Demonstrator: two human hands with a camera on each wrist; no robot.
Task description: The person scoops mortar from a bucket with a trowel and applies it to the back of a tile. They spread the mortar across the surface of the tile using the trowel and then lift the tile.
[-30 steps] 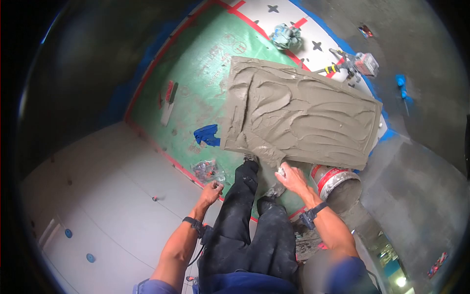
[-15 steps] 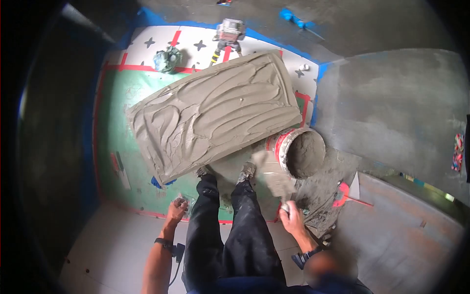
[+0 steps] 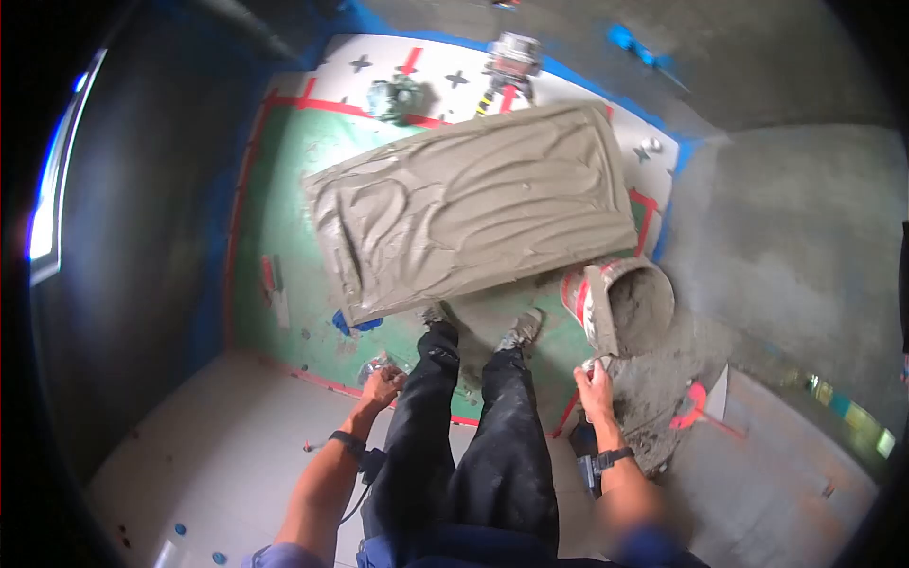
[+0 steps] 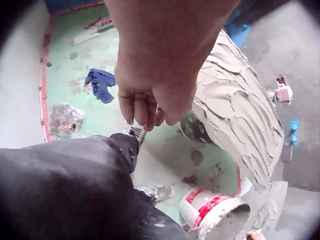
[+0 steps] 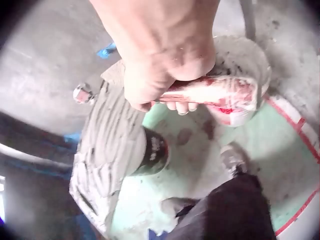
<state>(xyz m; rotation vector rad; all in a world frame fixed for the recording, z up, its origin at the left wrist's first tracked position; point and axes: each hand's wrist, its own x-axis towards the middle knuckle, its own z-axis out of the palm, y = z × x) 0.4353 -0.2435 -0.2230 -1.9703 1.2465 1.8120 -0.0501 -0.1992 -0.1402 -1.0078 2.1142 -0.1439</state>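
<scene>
My right hand [image 3: 595,390] grips the worn handle [image 5: 215,93] of a trowel. The trowel's mortar-coated blade [image 3: 600,308] stands at the near rim of a red-and-white bucket [image 3: 579,298], which is tipped toward the right with grey mortar [image 3: 642,305] inside. My left hand [image 3: 383,386] hangs with loosely curled fingers and holds nothing. Beyond my feet lies a large rectangular panel [image 3: 483,204], its top spread with ridged grey mortar. In the right wrist view, a dark bucket [image 5: 155,152] shows beneath the panel's edge.
Green sheeting edged with red tape covers the floor. A second trowel [image 3: 277,298], a blue cloth-like piece [image 3: 355,322] and a clear bag [image 4: 66,120] lie at left. Behind the panel are a crumpled green bundle [image 3: 394,97] and a power tool [image 3: 511,64]. A red-headed tool [image 3: 689,407] lies at right.
The right hand has brought the trowel from the panel's near edge across to the bucket's rim. The head view has turned toward the bucket. The left hand stays empty.
</scene>
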